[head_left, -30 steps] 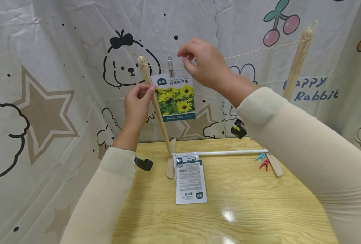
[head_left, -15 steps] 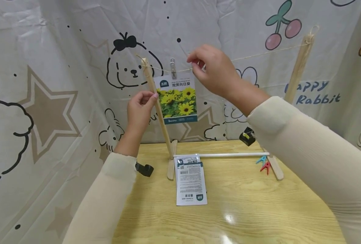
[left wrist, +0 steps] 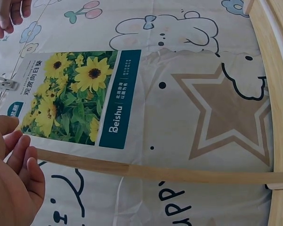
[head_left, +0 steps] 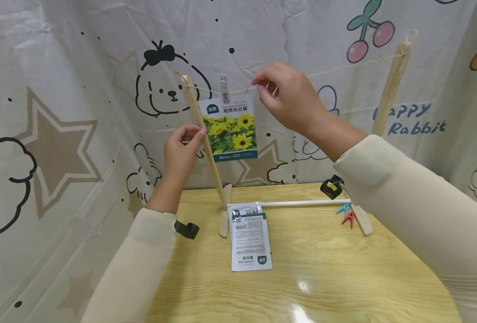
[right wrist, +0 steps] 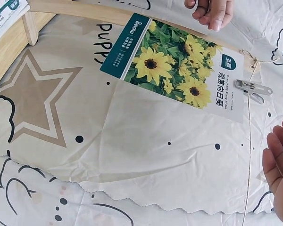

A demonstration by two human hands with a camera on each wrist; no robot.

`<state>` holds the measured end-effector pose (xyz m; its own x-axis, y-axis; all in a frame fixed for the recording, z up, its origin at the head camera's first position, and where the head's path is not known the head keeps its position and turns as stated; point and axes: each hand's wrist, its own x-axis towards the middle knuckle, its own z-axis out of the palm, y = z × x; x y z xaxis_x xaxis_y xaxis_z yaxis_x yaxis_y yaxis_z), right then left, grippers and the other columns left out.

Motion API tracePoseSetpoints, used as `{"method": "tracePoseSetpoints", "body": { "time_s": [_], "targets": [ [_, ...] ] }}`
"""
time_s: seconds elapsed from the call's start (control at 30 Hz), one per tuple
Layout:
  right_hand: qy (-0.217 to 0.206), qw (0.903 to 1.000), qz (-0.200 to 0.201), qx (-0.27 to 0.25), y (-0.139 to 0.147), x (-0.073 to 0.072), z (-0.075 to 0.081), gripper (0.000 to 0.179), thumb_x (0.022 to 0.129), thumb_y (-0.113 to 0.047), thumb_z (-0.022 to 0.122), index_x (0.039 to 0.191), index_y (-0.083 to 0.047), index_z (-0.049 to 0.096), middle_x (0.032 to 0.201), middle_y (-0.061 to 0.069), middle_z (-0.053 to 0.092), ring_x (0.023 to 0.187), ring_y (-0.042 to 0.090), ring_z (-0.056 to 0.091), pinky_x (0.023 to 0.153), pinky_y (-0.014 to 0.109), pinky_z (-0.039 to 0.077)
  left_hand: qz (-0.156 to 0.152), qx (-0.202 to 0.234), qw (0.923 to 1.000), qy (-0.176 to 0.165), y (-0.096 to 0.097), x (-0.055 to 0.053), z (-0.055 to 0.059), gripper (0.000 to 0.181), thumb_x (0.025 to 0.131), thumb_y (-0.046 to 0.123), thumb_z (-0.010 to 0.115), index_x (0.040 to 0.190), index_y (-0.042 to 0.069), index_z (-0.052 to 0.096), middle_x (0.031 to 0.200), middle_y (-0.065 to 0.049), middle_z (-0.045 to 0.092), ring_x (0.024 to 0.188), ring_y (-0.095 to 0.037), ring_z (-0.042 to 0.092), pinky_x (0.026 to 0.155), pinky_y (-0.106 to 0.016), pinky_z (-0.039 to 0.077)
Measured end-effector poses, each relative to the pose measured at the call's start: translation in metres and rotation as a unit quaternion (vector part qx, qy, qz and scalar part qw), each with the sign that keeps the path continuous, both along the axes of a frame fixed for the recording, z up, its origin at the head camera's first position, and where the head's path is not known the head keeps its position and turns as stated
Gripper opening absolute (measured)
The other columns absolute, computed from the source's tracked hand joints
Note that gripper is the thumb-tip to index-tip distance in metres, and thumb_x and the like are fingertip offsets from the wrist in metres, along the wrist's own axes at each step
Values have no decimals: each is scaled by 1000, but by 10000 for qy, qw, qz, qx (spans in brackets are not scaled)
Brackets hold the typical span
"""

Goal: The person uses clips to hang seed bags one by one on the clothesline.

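A seed packet with yellow sunflowers (head_left: 233,132) hangs from a clear clothespin (head_left: 224,89) on a thin string (head_left: 335,70). My left hand (head_left: 184,146) is beside the left wooden post (head_left: 211,157), close to the packet's left edge, its fingers loosely bent. In the right wrist view, the left hand (right wrist: 210,12) appears to hold nothing. My right hand (head_left: 284,94) is by the string, right of the clothespin. Loosely bent and with nothing visible in them, its fingers (right wrist: 278,150) lie a little apart from the string in the right wrist view.
Several seed packets (head_left: 250,242) lie stacked face down on the wooden table (head_left: 323,278). A white rod (head_left: 303,203) joins the feet of the posts. Blue (head_left: 343,209) and red (head_left: 348,218) clothespins lie by the right post (head_left: 392,89). Printed cloth hangs behind.
My right hand has moved right along the string, away from the clothespin. The left hand has slid slightly down beside the post. The sunflower packet stays hanging.
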<state>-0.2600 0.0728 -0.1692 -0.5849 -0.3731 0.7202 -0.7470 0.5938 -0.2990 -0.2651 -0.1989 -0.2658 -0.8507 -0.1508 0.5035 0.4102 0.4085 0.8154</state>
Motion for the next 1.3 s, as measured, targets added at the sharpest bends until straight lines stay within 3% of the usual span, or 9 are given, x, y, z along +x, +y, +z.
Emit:
{"method": "tracePoseSetpoints", "body": {
  "time_s": [0.27,0.43,1.3],
  "targets": [
    [92,9999,66,55,4,6,-5,21,102,-7,52,114,0,68,109,13,67,93,20,62,82,31,52,-23,-85,10000,0,1,3,-1,27,95,36,72,106,12,70,96,8,65,92,-9,60,72,-22,49],
    [137,9998,75,87,6,10,-10,21,102,-9,53,114,-1,68,110,13,67,94,21,63,82,35,53,29,-112,9999,-16,2,5,1,27,95,37,71,107,12,70,97,7,63,92,-10,58,70,-22,47],
    [-193,9997,-115,54,27,17,-41,22,104,-11,52,116,-3,68,109,11,67,95,21,60,82,35,51,-164,-265,9994,-127,13,11,-8,24,97,30,69,107,8,69,106,0,61,96,-12,57,78,-23,50]
  ]
}}
